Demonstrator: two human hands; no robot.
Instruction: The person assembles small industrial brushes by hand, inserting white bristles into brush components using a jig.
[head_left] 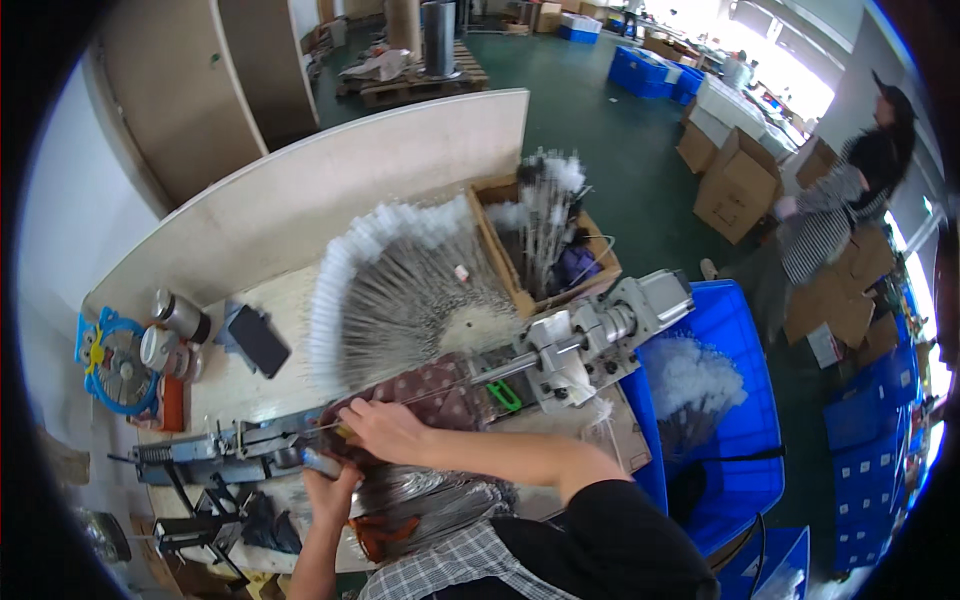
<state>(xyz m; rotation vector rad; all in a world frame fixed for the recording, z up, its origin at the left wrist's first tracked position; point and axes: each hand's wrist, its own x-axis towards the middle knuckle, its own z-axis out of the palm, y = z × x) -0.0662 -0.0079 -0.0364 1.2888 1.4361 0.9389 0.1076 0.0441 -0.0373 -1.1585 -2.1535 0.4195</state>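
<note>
My left hand [327,492] is closed beside a pale cylindrical part [320,462] at the end of the metal rail [225,447]; what it grips is too small to make out. My right hand [388,430] reaches across from the right with its fingers curled together near a thin rod, over a dark red dotted cloth [425,393]. Whatever lies in its fingertips is hidden. Below my right forearm lies a heap of thin silvery wires [430,495]. Beyond the cloth, many wire-stemed brushes with white tips [400,275] are fanned out on the table.
A motor-like machine [590,345] stands at the right, with a green clip [505,396] beside it. Behind it is a cardboard box [525,285] of brushes. A blue bin [745,400] holds more. A phone [258,341] and small fan [120,365] sit left. A person [850,190] stands far right.
</note>
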